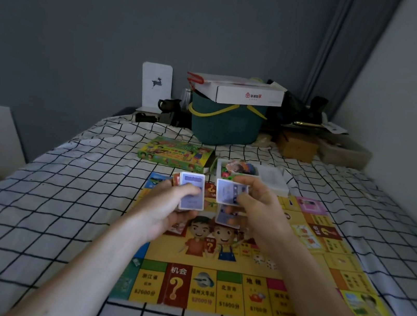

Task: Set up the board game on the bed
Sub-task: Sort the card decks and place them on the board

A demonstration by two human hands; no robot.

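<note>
The yellow game board [232, 292] lies unfolded on the checked bed sheet in front of me. My left hand [168, 211] grips a stack of purple-backed cards [191, 192] above the board's far part. My right hand [261, 215] pinches a single purple card [228, 191] just right of that stack, and more cards [225, 216] show below it, whether held or lying I cannot tell. Beyond the board sit the green game box lid [175, 153] and the white box tray [272, 180] with game pieces inside.
A teal basket [223, 124] with a white carton [239, 91] on top stands at the head of the bed. A white deer stand [156, 85], a dark teapot [168, 105], a brown box [297, 144] and a clear tub [344, 153] flank it.
</note>
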